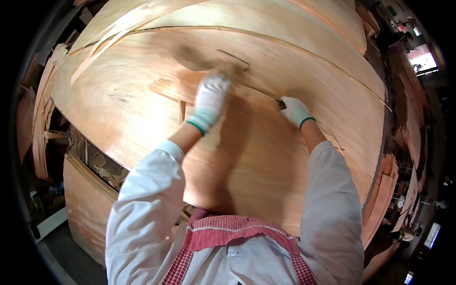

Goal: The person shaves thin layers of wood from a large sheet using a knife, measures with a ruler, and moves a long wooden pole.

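A broad sheet of pale wood veneer (266, 171) lies before me. My left hand (213, 92), in a white glove with a green-edged cuff, is above its middle and smeared by motion. Its fingers look curled in, but what they hold is hidden. Beside it is a loose, partly blurred veneer piece (166, 88), with a narrow sliver pointing toward me. Farther right, my gloved right hand (295, 110) is closed around a small dark tool (281, 104), of which only the end shows. From that tool a thin dark line or gap runs up and left across the sheet.
Long veneer strips (107, 45) lie across the far left. A thin curved strip or edge (304, 46) crosses the far part of the sheet. Stacked veneer (88, 199) stands at the near left, with scraps (102, 166) beside it. More veneer pieces (380, 194) lean along the right edge.
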The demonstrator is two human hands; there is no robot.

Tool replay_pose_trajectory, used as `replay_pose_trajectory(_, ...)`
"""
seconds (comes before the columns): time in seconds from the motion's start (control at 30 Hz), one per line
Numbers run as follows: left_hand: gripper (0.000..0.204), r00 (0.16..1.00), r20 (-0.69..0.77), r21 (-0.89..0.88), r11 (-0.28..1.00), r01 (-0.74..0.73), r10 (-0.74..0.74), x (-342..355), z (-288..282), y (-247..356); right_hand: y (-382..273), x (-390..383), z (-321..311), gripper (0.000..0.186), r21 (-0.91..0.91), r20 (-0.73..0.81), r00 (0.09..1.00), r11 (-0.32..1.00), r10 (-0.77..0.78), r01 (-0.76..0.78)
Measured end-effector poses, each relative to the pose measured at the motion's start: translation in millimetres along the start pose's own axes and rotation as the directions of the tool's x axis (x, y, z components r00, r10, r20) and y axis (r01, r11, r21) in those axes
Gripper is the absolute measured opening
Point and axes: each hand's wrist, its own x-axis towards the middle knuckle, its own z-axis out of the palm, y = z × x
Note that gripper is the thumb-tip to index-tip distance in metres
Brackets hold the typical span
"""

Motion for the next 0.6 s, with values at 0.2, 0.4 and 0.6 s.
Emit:
replay_pose_trajectory(0.2, 0.04, 0.963, 0.211, -0.366, 0.9, 0.238, -0.168, -28, 51, 1, -42, -22, 15, 0.023, 0.437, -0.275, 0.956, 0.899, 0.107, 0.025)
replay_pose_trajectory(0.4, 0.03, 0.903, 0.1, -0.334, 0.841, 0.425, -0.417, -17, 67, -40, -38, -24, 50, 0.031, 0.299, -0.074, 0.981, 0.942, 0.18, -0.15)
replay_pose_trajectory(0.6, 0.033, 0.917, -0.022, -0.515, 0.791, 0.33, -0.398, -32, 73, -26, -153, 13, 61, 0.017, -0.123, 0.054, 0.984, 0.977, -0.169, 0.175)
